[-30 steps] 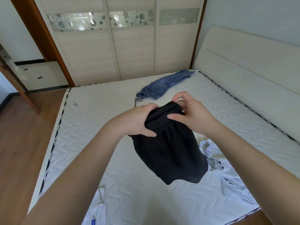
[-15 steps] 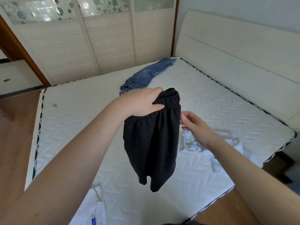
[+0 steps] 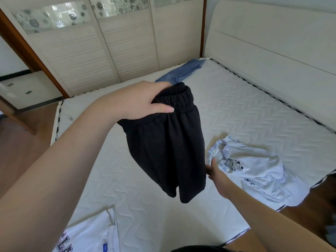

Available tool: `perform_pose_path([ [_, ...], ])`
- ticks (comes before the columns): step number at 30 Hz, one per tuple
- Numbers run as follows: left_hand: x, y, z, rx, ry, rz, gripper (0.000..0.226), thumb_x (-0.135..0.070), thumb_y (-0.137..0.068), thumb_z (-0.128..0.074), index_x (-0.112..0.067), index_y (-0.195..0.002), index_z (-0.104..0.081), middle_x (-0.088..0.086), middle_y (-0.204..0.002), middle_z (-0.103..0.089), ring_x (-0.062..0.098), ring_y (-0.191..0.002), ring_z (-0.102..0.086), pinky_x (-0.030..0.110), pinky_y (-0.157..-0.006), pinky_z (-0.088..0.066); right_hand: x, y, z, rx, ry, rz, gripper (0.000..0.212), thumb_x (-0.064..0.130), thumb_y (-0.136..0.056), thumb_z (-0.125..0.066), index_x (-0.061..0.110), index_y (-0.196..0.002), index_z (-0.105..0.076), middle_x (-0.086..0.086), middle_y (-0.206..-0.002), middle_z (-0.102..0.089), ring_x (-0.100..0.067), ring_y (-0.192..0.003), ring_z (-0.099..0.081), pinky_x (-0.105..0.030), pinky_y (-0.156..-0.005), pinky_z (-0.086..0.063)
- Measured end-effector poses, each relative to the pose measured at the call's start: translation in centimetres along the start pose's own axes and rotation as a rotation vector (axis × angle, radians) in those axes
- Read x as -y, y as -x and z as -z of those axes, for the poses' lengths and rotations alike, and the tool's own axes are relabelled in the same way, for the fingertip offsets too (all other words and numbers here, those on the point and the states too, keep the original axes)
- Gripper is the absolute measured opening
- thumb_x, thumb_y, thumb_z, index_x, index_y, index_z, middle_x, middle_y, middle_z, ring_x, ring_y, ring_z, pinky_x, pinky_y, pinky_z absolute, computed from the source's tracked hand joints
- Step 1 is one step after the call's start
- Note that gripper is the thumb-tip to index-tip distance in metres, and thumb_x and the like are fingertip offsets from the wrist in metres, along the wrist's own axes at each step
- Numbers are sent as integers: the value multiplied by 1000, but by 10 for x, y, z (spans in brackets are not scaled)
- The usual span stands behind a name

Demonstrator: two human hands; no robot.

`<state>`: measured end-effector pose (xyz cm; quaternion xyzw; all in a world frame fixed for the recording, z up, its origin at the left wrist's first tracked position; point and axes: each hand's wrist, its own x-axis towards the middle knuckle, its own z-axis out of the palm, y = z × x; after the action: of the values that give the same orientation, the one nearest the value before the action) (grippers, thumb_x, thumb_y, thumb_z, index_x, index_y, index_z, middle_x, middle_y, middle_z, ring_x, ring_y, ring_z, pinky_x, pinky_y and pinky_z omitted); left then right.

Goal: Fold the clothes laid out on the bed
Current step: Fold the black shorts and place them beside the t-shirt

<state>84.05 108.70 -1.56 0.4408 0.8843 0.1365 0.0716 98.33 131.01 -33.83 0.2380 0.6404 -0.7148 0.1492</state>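
Writing is showing on one garment only: the white T-shirt (image 3: pixel 91 235) lying at the near-left edge of the bed (image 3: pixel 236 110) is bearing large dark block letters, cut off by the frame and not readable in full, beside a small blue tag whose text is too small to read. The pale shirt (image 3: pixel 254 171) spread at the near-right corner is carrying a small dark cartoon dog print below its rumpled collar, with no legible wording. The black shorts (image 3: pixel 167 146) are hanging in the air above the middle of the mattress, folded in half lengthwise so that both leg openings are dangling together at the bottom; the fabric is looking matte and thick, with a gathered elastic waistband bunched at the top. The left hand (image 3: pixel 138 100) is gripping that waistband, fingers curled over the far side and thumb pressing across the front. The right hand (image 3: pixel 216 175) is reaching low beside the shorts' right edge with fingers extended and relaxed, holding nothing (whether the fingertips are actually touching the black fabric cannot be told, since the shorts are covering them). Blue jeans (image 3: pixel 181 73) are lying at the far side of the mattress, partly hidden behind the left hand and the waistband. A cream headboard (image 3: pixel 272 48) is standing along the right, and cream sliding wardrobe doors (image 3: pixel 112 51) with floral glass panels are standing beyond the bed.
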Motion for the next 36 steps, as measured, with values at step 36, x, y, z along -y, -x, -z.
perform_pose_path([
  [36, 83, 157, -76, -351, 324, 645, 42, -58, -83, -66, -37, -119, -58, -17, -113, -67, 6, -108, -62, 41, -99, -47, 70, -62, 59, 287, 46, 216, 32, 6, -86, -71, 23, -113, -71, -6, -110, -73, -19, -99, -69, -24, -80, -53],
])
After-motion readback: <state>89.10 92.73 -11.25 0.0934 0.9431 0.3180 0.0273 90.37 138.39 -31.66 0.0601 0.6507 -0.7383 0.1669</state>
